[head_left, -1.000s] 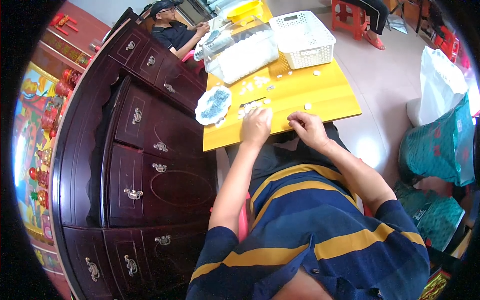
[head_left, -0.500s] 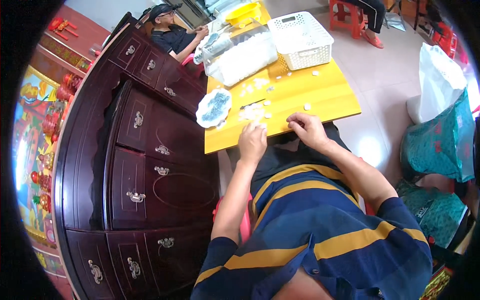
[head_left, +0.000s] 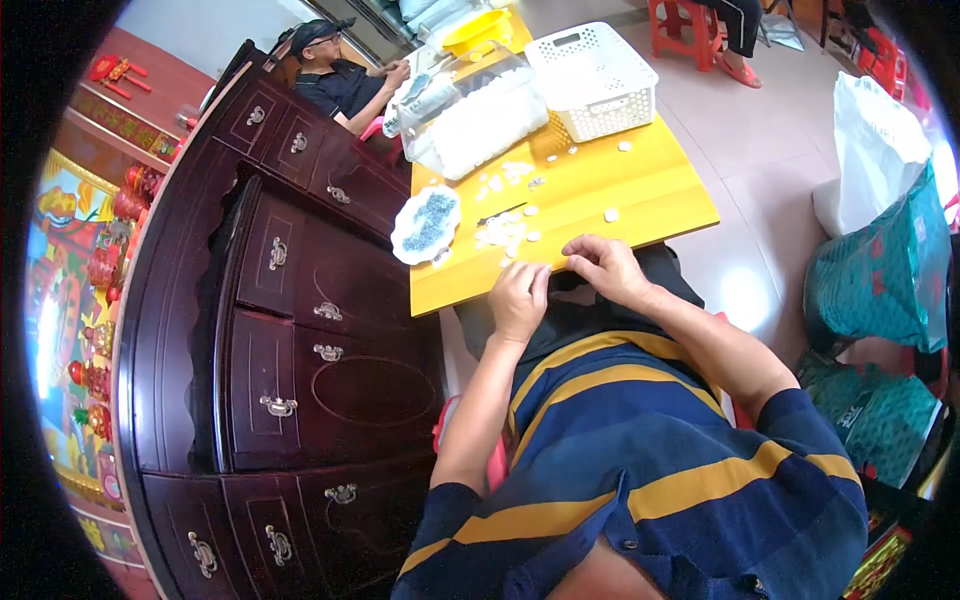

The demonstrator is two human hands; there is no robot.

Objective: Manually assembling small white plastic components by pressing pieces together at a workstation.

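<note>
At the table's near edge my left hand point(head_left: 519, 303) is closed, thumb and fingertips pinched together. Close by on its right is my right hand point(head_left: 610, 270), its fingers curled with thumb and forefinger drawn together. Anything held in either is too small to make out. Just beyond the left hand lies a loose cluster of small white pieces point(head_left: 497, 234), with a thin dark tool point(head_left: 502, 213) beside it. A white scalloped dish point(head_left: 407, 248) at the table's left edge holds many small blue bits point(head_left: 432, 222). A single white round piece point(head_left: 611, 215) sits beyond the right hand.
On the yellow table point(head_left: 660, 190) stand a clear bin filled with white material point(head_left: 490, 122), a white perforated basket point(head_left: 608, 108) and a yellow container point(head_left: 476, 35). A dark wooden cabinet point(head_left: 350, 270) flanks the left. A person point(head_left: 340, 80) sits beyond it. Green bags point(head_left: 880, 260) are right.
My left hand has drawn back from the white pieces and moved right, closer to my right hand. The right hand has shifted slightly left and nearer to me.
</note>
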